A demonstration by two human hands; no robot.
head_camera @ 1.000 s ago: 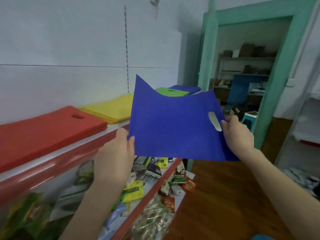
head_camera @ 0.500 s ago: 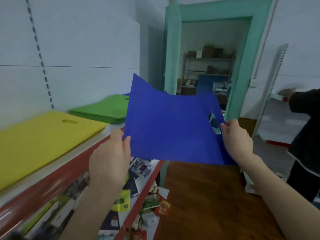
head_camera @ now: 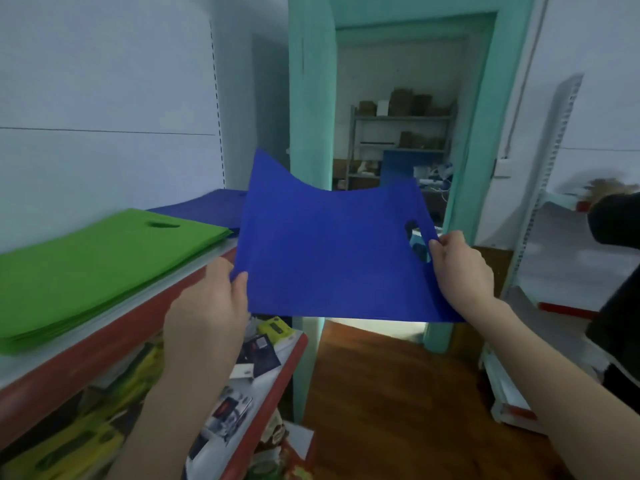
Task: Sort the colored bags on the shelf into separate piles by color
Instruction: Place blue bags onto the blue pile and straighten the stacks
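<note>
White wall panels back your shelf (head_camera: 104,344), which has a pale top and a red front edge. On its left part lies the green bag pile (head_camera: 104,265), stacked flat with the handle cut-out toward the far end. Just beyond it, at the far end of the shelf, lies the blue bag pile (head_camera: 207,209).

Your left hand (head_camera: 207,306) grasps the lower left edge of the blue bag (head_camera: 329,254), with the fingers curled round that edge. Below this hand, a lower shelf (head_camera: 294,341) carries assorted packets.

You hold the blue bag in the air, off the shelf, spread wide between both hands. Its top edge sags in the middle. Your right hand (head_camera: 460,268) grips the right edge, just beside the handle cut-out.

Behind the bag stands a teal door frame (head_camera: 311,98). Through it you see a metal rack (head_camera: 398,133) with boxes. The wooden floor (head_camera: 381,393) lies below. At the far right, a blurred dark sleeve (head_camera: 616,220) of another person enters the view.
</note>
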